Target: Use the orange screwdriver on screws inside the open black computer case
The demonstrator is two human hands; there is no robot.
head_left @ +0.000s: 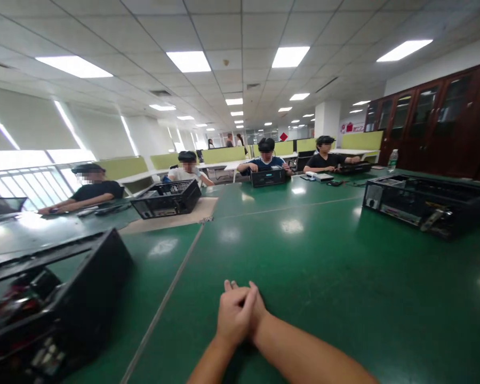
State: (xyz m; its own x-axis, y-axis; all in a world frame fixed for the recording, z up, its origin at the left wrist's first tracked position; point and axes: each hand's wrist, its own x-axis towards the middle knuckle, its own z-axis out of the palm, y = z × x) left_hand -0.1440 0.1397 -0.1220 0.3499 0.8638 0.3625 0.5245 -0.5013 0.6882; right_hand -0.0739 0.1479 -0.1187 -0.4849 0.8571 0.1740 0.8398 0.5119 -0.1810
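L of table seam (pixel 170 288), nearest case (pixel 92 304) was apparently opened, w/ parts (pixel 46 284) inside; amt. left undone couldn't be told. It looked black, boxy, blurry, w/ reddish wiring (pixel 21 306). R of seam, L hand (pixel 230 314) & R hand (pixel 259 312) were clasped tog., gripping only each other.

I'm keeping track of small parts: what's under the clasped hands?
Green tabletop shows around the left hand and right hand, with dark shadow close to them. The surface directly underneath is covered, so whether something small lies there cannot be seen.
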